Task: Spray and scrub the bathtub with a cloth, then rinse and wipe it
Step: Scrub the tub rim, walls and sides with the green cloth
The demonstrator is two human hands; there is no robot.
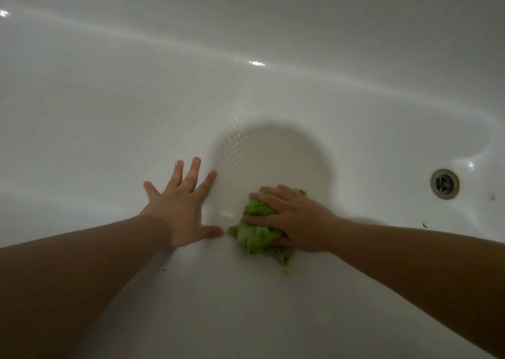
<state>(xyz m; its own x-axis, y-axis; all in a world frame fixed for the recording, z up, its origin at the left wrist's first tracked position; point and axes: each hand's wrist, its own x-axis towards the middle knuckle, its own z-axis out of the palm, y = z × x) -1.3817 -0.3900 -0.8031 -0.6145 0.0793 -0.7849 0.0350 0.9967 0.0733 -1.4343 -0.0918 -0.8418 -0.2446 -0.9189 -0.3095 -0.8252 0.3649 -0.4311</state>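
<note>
Dim and soft, with a round shadow (269, 159) on the tub (109, 113) floor beyond the hands, small glints far left and centre, pale glare streaks across the far wall, wide-angle bending at edges.

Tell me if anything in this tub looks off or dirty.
A few dark specks sit on the white bathtub: near the drain, and one by the left forearm. A small yellowish spot lies just below the green cloth under the right hand. Nothing looks damaged.
</note>
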